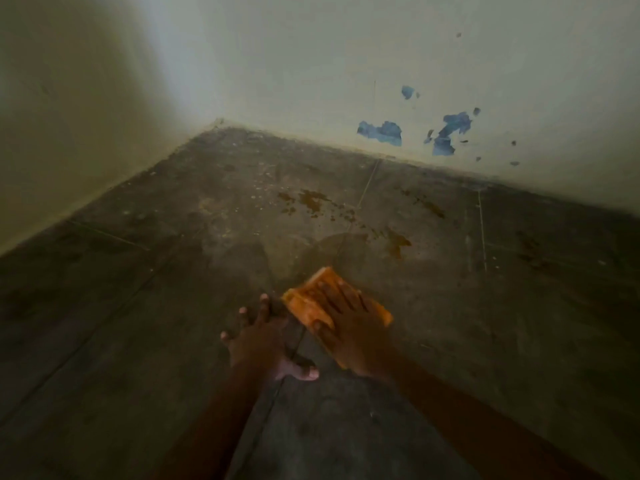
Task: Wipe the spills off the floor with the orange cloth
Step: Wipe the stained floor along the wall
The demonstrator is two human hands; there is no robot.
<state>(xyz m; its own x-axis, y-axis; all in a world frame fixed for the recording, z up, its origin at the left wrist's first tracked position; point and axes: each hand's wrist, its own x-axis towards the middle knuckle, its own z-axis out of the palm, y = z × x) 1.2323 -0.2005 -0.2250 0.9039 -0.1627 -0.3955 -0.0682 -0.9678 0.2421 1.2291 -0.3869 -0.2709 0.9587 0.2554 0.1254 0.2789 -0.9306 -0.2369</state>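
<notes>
Flat-palmed, your right hand (349, 320) pins the soft, folded orange cloth (311, 299); left hand (258, 336) splayed, empty; spills (313, 200) at twelve o'clock

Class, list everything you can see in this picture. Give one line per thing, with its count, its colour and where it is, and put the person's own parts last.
Orange cloth: one, orange, folded flat on the floor under the right hand.
Spills: several brown patches and splashes, on the floor beyond the cloth, toward the far wall.
Floor: one, dark grey with thin joint lines, filling the lower picture.
Walls: two, pale cream, meeting in a corner at upper left.
Peeled paint patches: several, blue, low on the far wall at right.
Left hand: one, fingers spread, flat on the floor beside the cloth.
Right hand: one, pressed flat on top of the cloth.
</notes>
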